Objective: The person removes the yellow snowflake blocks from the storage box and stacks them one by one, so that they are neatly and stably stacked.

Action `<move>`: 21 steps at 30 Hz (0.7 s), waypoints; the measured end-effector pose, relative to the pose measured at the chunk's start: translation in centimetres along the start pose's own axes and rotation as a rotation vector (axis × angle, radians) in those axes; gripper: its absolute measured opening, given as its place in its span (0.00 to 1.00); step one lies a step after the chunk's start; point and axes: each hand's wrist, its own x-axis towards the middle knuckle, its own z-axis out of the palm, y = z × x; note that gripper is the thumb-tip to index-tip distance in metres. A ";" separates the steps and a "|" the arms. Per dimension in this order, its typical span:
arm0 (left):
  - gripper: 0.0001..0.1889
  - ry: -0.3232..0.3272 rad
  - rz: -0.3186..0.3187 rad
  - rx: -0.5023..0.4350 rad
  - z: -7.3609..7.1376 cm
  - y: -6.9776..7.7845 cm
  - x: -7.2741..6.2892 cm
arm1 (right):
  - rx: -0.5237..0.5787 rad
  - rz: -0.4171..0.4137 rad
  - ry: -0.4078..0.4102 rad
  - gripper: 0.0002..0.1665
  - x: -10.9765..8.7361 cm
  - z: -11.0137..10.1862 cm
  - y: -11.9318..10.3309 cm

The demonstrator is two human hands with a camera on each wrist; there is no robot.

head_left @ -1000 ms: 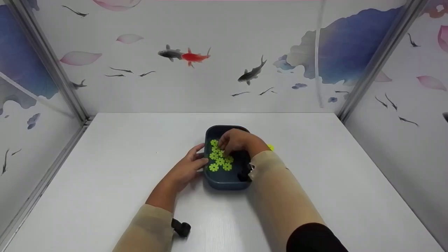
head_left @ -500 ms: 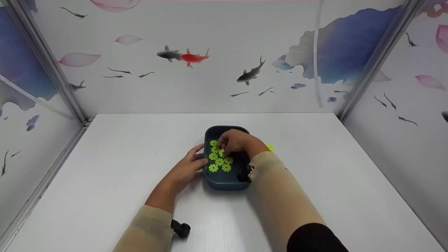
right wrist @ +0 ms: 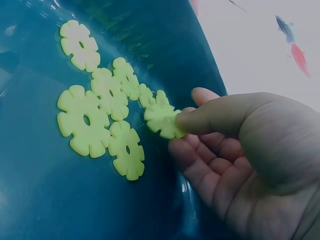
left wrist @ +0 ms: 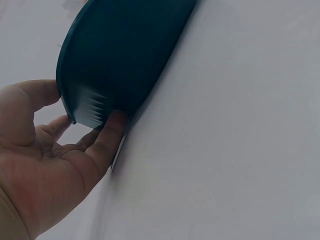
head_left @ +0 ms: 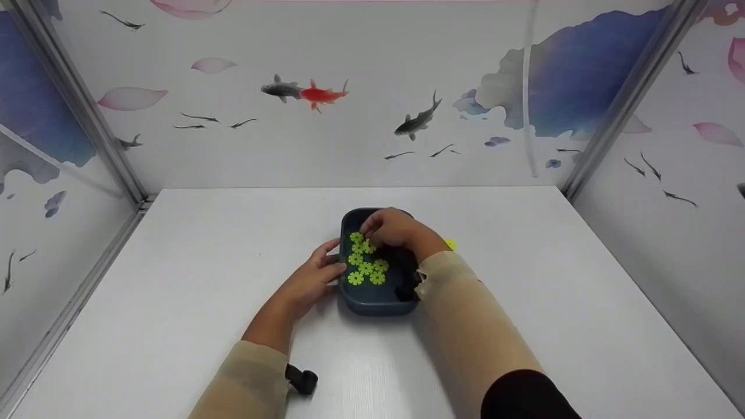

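Observation:
A dark blue-green plastic basin stands on the white table, with several yellow-green snowflake discs lying flat inside, mostly along its left side. My right hand reaches into it. In the right wrist view, thumb and fingers pinch one snowflake disc at its edge, beside the others and near the basin wall. My left hand is at the basin's left side. The left wrist view shows its thumb against the rim and its extended fingers touching the outer wall.
Right of the basin, a yellow-green piece shows beside the right forearm. A black wrist camera sticks out from the left sleeve. Printed white panels close off the table's back and sides.
My right hand has lifted slightly toward the far end of the basin, uncovering more of the discs below it. The left hand and the basin stay in place.

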 end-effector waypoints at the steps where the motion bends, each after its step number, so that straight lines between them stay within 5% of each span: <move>1: 0.37 0.000 0.000 0.002 0.0 0.0 0.0 | 0.032 0.000 0.009 0.19 0.0 0.0 0.0; 11: 0.37 0.007 -0.007 0.014 0.0 -0.1 0.0 | 0.349 -0.075 0.065 0.19 -0.2 -0.8 -0.5; 21: 0.37 0.030 -0.024 0.017 0.1 -0.1 0.1 | 0.412 -0.136 0.157 0.20 -3.1 -3.2 -2.1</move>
